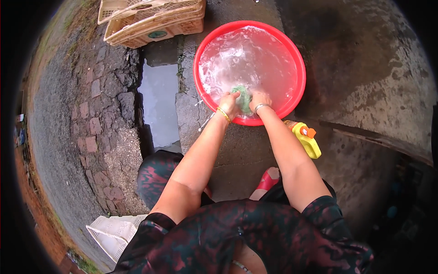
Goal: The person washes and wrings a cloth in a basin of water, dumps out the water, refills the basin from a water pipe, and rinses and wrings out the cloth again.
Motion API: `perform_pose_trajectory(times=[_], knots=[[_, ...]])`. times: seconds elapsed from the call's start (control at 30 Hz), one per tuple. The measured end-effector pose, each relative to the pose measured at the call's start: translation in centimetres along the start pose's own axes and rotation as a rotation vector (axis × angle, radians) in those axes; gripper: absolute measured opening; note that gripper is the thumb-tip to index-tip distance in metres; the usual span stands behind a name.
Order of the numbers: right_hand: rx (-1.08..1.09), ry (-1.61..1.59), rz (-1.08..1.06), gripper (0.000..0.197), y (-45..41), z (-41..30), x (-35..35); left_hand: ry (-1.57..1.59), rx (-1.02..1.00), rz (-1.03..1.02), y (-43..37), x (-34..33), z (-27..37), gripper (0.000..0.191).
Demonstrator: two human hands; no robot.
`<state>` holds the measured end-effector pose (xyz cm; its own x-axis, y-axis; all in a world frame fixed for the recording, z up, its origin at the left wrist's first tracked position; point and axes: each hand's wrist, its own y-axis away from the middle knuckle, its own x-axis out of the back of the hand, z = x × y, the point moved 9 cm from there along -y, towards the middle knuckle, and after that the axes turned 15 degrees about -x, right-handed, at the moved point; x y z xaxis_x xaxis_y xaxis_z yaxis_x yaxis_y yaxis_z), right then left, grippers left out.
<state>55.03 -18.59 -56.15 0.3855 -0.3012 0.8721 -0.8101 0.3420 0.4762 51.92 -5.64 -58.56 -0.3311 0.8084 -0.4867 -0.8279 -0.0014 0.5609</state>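
A round red plastic basin (301, 77) of cloudy, sudsy water sits on the wet concrete before me. At its near side, a green scrubbing pad or cloth (244, 99) lies between my two hands, partly in the water. My left hand (229, 103), with a yellow bangle at the wrist, grips the green piece from the left, its thumb on top. Against the right edge of the same piece is my right hand (260, 99), a silver-coloured bangle at its wrist; its fingers are partly hidden by water. A yellow bottle with an orange cap (309, 140) lies right of the basin, partly behind my right forearm.
Stacked plastic crates (154, 29) stand at the upper left. A water-filled channel (160, 102) runs left of the basin, beside broken brick paving (95, 125). A white crate (113, 233) stands at the lower left. A concrete ledge (379, 138) crosses the right side.
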Motion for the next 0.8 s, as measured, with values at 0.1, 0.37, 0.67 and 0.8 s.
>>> perform_pose_trajectory(times=[0.1,0.37,0.67,0.8], knots=[[-0.233,-0.323,0.005,0.031,-2.1,3.0,0.9,0.08,-0.016,-0.032,0.8,-1.6,0.1,0.034],[0.076,-1.167,-0.323,0.028,4.3,-4.2,2.9,0.391,0.175,-0.015,1.0,-2.9,-1.2,0.048],[0.37,-0.54,0.256,0.025,8.6,-7.9,11.0,0.578,-0.062,-0.299,-0.6,-3.9,2.0,0.022],[0.152,-0.405,0.169,0.029,5.3,-6.1,10.7,0.379,0.014,-0.004,1.3,-5.4,1.1,0.02]])
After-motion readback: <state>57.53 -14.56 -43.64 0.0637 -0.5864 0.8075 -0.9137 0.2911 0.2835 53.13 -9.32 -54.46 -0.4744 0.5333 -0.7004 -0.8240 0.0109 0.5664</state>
